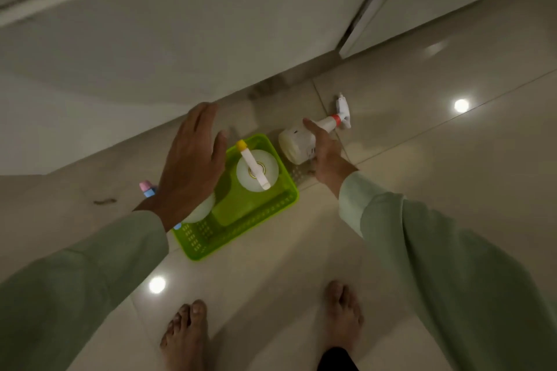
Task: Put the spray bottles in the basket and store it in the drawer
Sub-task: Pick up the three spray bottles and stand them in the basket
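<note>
A lime-green plastic basket stands on the tiled floor in front of my feet. One white spray bottle with a yellow nozzle tip stands upright in its far end. A second white bottle in the basket is mostly hidden under my left hand, which hovers flat with fingers apart. A pink and blue nozzle shows left of that wrist. To the right of the basket, my right hand grips a white spray bottle with a red collar, tilted on its side.
White cabinet fronts rise just beyond the basket, with a dark vertical gap between two panels. My bare feet stand on the glossy tiles near the bottom. Ceiling lights reflect off the floor.
</note>
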A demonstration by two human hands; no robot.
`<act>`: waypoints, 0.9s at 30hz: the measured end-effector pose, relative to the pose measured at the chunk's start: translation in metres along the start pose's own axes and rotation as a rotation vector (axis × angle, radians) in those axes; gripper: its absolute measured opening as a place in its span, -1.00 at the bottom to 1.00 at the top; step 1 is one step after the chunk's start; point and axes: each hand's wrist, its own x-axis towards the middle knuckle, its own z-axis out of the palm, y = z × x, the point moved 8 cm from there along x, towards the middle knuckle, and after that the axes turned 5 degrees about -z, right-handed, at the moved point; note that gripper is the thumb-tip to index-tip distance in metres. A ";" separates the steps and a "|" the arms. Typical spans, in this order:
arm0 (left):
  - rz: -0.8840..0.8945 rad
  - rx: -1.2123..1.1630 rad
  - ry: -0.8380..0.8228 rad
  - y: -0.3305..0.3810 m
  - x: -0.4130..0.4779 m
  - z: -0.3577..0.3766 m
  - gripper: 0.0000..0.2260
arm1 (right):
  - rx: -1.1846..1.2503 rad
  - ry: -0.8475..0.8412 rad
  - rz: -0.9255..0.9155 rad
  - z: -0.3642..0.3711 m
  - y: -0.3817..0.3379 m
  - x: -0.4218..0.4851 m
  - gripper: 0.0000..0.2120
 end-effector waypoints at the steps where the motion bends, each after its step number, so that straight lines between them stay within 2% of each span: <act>1: 0.000 0.007 0.003 -0.004 0.002 0.003 -0.59 | 0.022 -0.014 0.004 0.004 -0.001 0.007 -0.14; 8: -0.032 -0.010 -0.034 -0.010 -0.009 0.003 -0.63 | 0.090 -0.084 0.010 0.000 -0.013 -0.003 -0.66; 12: -0.043 -0.025 -0.052 0.004 -0.019 -0.019 -0.63 | 0.120 -0.152 -0.080 -0.013 -0.031 -0.045 -0.51; 16: -0.042 -0.033 -0.064 0.022 -0.029 -0.049 -0.64 | 0.083 -0.206 -0.282 -0.018 -0.056 -0.097 -0.30; 20: -0.060 -0.047 -0.071 0.028 -0.045 -0.071 -0.64 | 0.076 -0.263 -0.515 -0.020 -0.072 -0.152 -0.22; 23: -0.067 -0.079 -0.072 0.027 -0.063 -0.082 -0.65 | 0.085 -0.276 -0.648 -0.021 -0.069 -0.189 -0.31; 27: -0.082 -0.111 -0.096 0.016 -0.103 -0.083 -0.68 | 0.082 -0.248 -0.704 -0.019 -0.035 -0.227 -0.43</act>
